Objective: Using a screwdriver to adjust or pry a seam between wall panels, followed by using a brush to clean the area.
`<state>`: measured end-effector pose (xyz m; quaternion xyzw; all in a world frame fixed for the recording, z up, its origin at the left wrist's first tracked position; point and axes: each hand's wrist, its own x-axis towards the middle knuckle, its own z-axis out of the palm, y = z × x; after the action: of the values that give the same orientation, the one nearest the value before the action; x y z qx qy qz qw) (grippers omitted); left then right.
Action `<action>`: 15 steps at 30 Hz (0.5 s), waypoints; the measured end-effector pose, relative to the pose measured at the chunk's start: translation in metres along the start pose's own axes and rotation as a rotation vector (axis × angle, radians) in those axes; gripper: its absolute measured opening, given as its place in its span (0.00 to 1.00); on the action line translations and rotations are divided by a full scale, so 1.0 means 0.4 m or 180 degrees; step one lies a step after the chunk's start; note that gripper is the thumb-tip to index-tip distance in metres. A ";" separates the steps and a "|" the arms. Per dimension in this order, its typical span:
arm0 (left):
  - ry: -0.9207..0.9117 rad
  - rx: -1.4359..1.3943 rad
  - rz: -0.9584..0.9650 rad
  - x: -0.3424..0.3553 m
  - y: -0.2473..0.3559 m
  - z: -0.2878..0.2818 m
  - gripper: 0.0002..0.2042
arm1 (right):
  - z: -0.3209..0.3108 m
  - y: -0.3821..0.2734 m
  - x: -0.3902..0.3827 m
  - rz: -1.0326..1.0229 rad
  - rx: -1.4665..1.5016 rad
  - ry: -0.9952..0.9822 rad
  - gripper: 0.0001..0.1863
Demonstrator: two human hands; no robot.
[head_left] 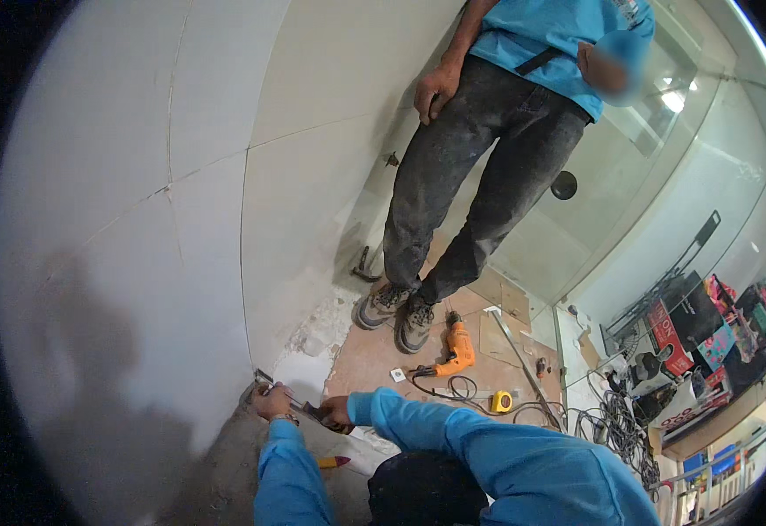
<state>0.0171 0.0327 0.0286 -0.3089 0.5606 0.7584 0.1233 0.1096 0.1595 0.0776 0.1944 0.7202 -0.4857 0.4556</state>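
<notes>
Low at the wall's edge, my left hand (270, 401) is closed around a small metal piece (264, 377) beside the white tiled wall (190, 289). My right hand (337, 412) grips a dark-handled tool (320, 416) just right of it; its working end is too small to make out. A yellow-and-red tool (333, 462) lies by my left forearm. Chipped pale plaster (317, 329) runs along the wall's foot above my hands.
A co-worker (492, 175) stands ahead on the dusty floor, near a hammer (365, 267). An orange drill (457, 346), tape measure (501, 401), metal strip (523, 368) and tangled cables (611, 430) lie to the right. Bags (716, 342) are piled beside a glass panel (541, 237).
</notes>
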 end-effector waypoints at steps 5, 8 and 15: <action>-0.0467 -0.0924 -0.0285 0.203 -0.137 -0.135 0.15 | 0.124 -0.070 -0.006 -0.1170 -0.2624 0.2150 0.21; -0.0844 -0.2331 -0.0671 0.142 -0.130 -0.064 0.14 | 0.055 -0.074 -0.045 0.0283 -0.0134 0.0189 0.26; -0.0303 -0.0042 -0.0242 0.132 -0.109 -0.064 0.06 | 0.098 -0.034 -0.011 -0.0461 -0.1973 0.1198 0.29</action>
<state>0.0075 0.0154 -0.0418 -0.2943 0.5369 0.7707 0.1765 0.1203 0.1198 0.0842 0.0816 0.9162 -0.2312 0.3170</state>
